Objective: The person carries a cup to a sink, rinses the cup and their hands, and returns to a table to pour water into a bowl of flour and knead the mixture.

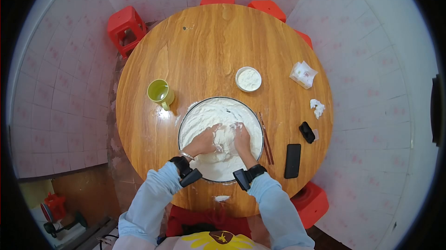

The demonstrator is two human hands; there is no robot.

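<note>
A wide round basin (180, 124) with a dark rim holds white flour (209, 108) and a pale, lumpy mass of dough (225, 139). My left hand (204, 141) presses on the dough from the left, its floury fingers curled into it. On the opposite side my right hand (241, 139) grips the dough, fingertips coated white and partly buried. A pair of brown chopsticks (266, 141) lies against the basin's right side. Beyond the basin stands a small white bowl of flour (248, 79).
A yellow-green mug (160, 93) with clear liquid stands left of the basin on the round wooden table (204, 55). To the right are a tissue pack (304, 74), a crumpled tissue (317, 108), a black case (306, 132) and a phone (292, 161). Red stools surround the table.
</note>
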